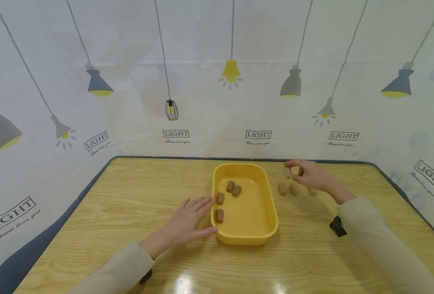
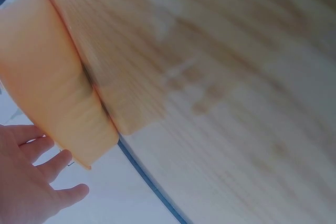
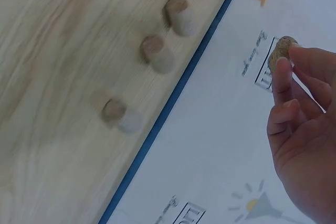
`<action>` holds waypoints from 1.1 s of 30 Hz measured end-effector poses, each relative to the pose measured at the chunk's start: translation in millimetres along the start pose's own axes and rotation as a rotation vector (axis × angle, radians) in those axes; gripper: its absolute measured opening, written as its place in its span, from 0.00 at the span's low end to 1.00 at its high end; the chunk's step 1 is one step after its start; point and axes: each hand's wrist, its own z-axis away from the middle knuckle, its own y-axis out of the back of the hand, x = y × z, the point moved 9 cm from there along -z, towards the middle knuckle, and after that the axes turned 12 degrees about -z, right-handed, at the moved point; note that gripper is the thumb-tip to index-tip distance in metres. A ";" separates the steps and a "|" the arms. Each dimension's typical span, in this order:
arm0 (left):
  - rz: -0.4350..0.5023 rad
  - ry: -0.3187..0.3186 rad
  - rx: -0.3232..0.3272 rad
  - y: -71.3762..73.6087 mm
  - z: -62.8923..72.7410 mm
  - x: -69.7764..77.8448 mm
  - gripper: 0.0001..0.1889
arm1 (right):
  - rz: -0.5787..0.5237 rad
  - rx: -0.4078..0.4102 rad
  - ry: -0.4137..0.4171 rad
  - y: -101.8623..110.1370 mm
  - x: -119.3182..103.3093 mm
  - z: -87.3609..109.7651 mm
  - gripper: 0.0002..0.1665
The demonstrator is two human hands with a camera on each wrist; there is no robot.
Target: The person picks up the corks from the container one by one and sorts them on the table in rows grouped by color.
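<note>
A yellow plastic tray stands on the wooden table with several brown corks lying in its left half. My left hand touches the tray's left rim, fingers extended and spread, thumb by the near corner; the left wrist view shows that hand beside the tray's wall. Past the tray's right side, my right hand pinches one cork between thumb and fingertips, raised over the table. In the right wrist view this cork has a speckled surface. Three more corks lie below the right hand.
The wooden table has a dark blue edge against a wall covering printed with hanging lamps. Black straps show by both sleeves. The corks on the table sit in a loose row to the right of the tray.
</note>
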 end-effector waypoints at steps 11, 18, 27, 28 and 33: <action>0.006 0.004 0.004 -0.2 -0.5 -0.6 0.42 | 0.043 0.049 -0.094 26.2 32.7 45.7 0.22; 0.002 0.002 0.001 -0.4 -0.4 0.2 0.42 | 0.039 0.060 -0.135 29.6 59.8 68.4 0.23; 0.005 0.006 -0.003 0.3 0.0 0.1 0.42 | 0.052 0.101 -0.202 28.7 93.2 84.8 0.23; 0.007 0.005 -0.003 0.3 0.0 0.2 0.42 | 0.052 0.101 -0.208 27.9 95.4 85.6 0.23; 0.010 0.006 -0.007 -0.3 0.0 0.2 0.42 | 0.040 0.112 -0.218 25.9 101.1 87.6 0.23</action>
